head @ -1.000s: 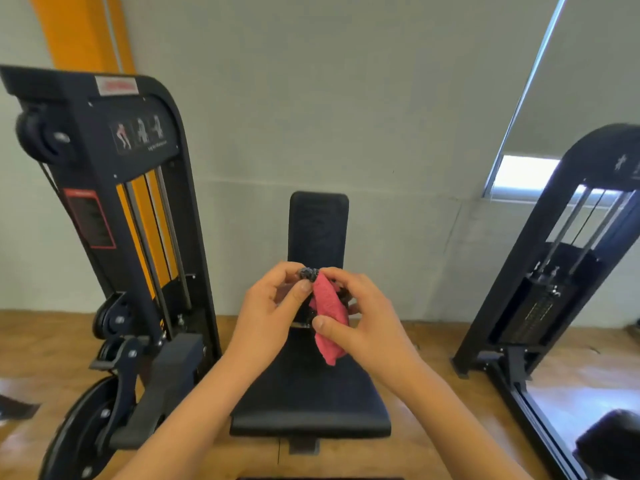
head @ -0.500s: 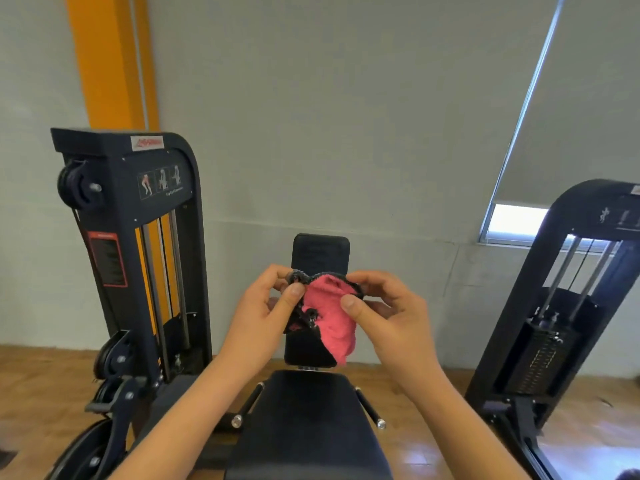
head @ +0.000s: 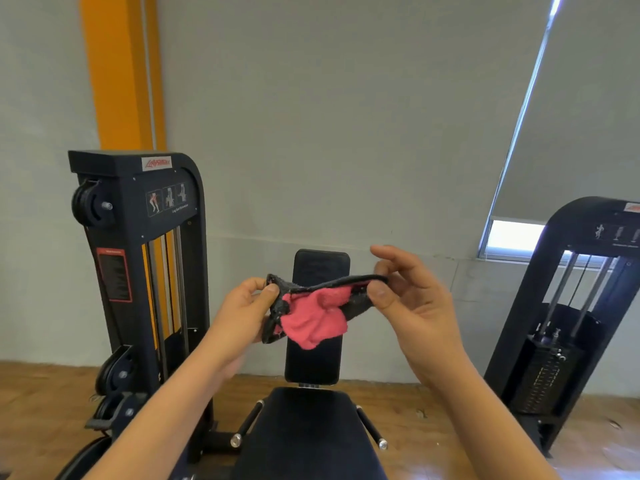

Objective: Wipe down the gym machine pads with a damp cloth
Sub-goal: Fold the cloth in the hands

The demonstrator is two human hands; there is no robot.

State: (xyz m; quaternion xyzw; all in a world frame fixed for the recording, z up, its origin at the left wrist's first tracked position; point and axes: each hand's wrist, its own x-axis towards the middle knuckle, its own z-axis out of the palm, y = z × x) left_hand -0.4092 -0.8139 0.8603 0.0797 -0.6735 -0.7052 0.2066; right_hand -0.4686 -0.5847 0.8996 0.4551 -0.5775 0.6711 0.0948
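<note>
The left hand [head: 242, 310] pinches one end of the cloth [head: 315, 320] and the right hand [head: 412, 303] pinches the other, so it spans crosswise in the air (pink side sagging). The upright back pad [head: 320, 265] stands straight beyond it, with the seat pad [head: 308, 434] below. Neither hand looks nearer.

I have a single view, from a wide-angle camera worn on the person's head. It faces forward and slightly down, square on to the machine's back pad [head: 317, 355] with the grey wall [head: 346, 133] behind. The left hand [head: 242, 306] and right hand [head: 412, 306] are close to the lens at mid-frame. The seat pad [head: 308, 438] lies nearest, cut off by the bottom edge.
</note>
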